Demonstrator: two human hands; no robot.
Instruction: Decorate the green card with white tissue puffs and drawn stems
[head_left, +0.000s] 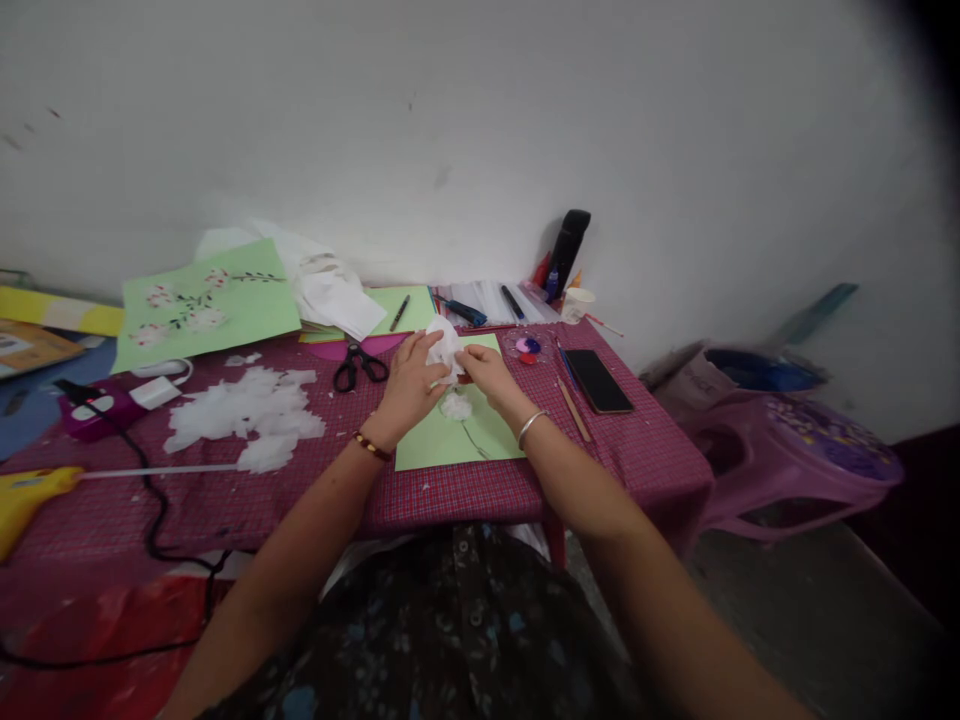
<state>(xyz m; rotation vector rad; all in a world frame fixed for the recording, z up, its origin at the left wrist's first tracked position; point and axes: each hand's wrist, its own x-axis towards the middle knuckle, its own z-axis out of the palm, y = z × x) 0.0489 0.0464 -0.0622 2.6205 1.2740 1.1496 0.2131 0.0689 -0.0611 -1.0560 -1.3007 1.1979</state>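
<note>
Above a light green sheet of paper (pixel 420 445), my left hand (pixel 411 378) and my right hand (pixel 491 375) hold a piece of thin white tissue paper (pixel 444 345) between them. The fingers of my left hand curve over its left side, while my right hand pinches its right edge. Just below lies a white tissue flower (pixel 456 405) on the green sheet, with a thin dark stem drawn beneath it. Black scissors (pixel 360 368) rest left of my left hand. A small palette with pink, blue and red paint (pixel 528 348) lies beyond my right hand.
A pile of white tissue pieces (pixel 244 415) and a yellow glue gun (pixel 30 495) with its cord lie to the left. Behind them leans a painted green sheet (pixel 206 305). A black phone (pixel 598 380) lies right; a pink stool (pixel 795 480) stands beyond the table.
</note>
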